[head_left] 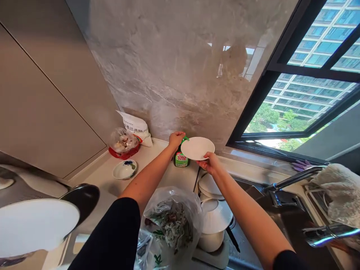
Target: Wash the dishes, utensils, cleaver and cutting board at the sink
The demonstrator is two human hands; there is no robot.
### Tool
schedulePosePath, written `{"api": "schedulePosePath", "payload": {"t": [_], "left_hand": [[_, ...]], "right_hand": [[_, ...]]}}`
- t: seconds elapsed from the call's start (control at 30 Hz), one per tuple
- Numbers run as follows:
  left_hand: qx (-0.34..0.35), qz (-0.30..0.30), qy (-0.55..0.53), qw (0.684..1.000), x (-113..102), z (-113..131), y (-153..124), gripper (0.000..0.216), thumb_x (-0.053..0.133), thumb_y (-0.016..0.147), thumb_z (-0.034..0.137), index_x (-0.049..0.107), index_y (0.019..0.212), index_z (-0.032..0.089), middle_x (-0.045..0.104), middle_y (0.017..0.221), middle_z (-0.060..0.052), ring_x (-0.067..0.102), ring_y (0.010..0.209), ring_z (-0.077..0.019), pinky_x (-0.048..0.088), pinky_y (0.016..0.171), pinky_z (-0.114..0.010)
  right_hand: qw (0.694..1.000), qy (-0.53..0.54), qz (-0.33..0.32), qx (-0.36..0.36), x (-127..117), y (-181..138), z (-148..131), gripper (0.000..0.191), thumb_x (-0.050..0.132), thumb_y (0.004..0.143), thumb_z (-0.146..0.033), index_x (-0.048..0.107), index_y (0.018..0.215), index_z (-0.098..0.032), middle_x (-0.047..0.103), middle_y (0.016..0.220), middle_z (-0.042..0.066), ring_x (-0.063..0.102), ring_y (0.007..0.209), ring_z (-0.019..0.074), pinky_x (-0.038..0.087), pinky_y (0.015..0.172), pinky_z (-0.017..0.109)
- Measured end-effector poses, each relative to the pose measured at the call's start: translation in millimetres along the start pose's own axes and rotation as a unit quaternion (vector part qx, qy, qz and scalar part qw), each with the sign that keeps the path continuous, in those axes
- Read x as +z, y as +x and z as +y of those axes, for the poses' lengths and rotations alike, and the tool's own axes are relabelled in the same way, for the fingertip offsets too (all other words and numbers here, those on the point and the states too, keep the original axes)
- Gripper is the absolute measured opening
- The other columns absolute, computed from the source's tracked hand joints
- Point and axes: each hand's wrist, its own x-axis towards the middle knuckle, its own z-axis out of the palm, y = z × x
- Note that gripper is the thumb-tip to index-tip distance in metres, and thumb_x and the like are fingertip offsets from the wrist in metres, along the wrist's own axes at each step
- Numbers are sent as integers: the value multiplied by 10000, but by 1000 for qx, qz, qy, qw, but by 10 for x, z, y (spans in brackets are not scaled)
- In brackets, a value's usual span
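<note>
Obs., head view: left hand (pixel 176 138) sits on top of the green bottle (pixel 180 159), fingers curled together over its cap. Whether they are pressing down or only gripping cannot be told. The bottle stands upright on the counter (pixel 157 168), at the back against the stone wall. Right hand (pixel 209 162) holds the small white plate (pixel 197 148) by its near rim, thumb above and fingers beneath, clamped. The plate is tilted a little and held in the air just beside the bottle's top, partly in front of it. No liquid, foam or water is visible on the plate, so by my reading this piece is at its very start. Below the right hand a stack of white dishes (pixel 208 185) waits at the edge of the sink (pixel 292 221), with an upturned white bowl (pixel 216 219) nearer the camera. None of these is in hand, and whether they are clean or soiled cannot be judged from here. The tap (pixel 292 178) shows no running water. Also noted: a plastic bag (pixel 171 221) of scraps between the forearms, and a small patterned dish (pixel 125 169) further left on the counter, well apart from both hands. Judgement — most of the crockery is untouched, with one plate in work.
</note>
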Motion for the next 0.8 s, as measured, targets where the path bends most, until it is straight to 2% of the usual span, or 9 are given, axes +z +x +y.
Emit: {"api": "schedulePosePath", "payload": {"t": [0.17,0.27,0.53,0.8], "left_hand": [[-35,-13,-48,998,48,-60,9,177,652,677,216,658,818,109,617,635,-7,526,509,-99,411,536,-224],[-32,-3,-60,998,70,-89,10,199,675,659,230,661,818,111,622,635,-8,522,494,-100,408,533,-233],[-3,20,-22,1000,82,-129,16,197,661,657,238,665,814,119,637,682,-17,529,535,-102,397,526,-216],[-20,4,-20,1000,83,-64,-39,193,666,649,245,654,807,135,628,658,-9,533,521,-113,428,555,-244]], "right_hand": [[1000,-6,-9,-8,77,-2,7,500,449,594,-33,505,1075,-156,642,805,52,625,668,165,585,592,330],[1000,-11,3,-5,91,-7,1,505,440,578,-35,516,1064,-149,640,783,44,614,661,159,584,599,322],[1000,10,19,4,135,-55,-43,486,449,557,-15,523,1021,-138,630,796,63,609,659,165,578,550,307],[999,18,22,14,79,-46,-44,502,445,515,-26,518,996,-147,602,783,55,603,684,173,565,533,290]]}}
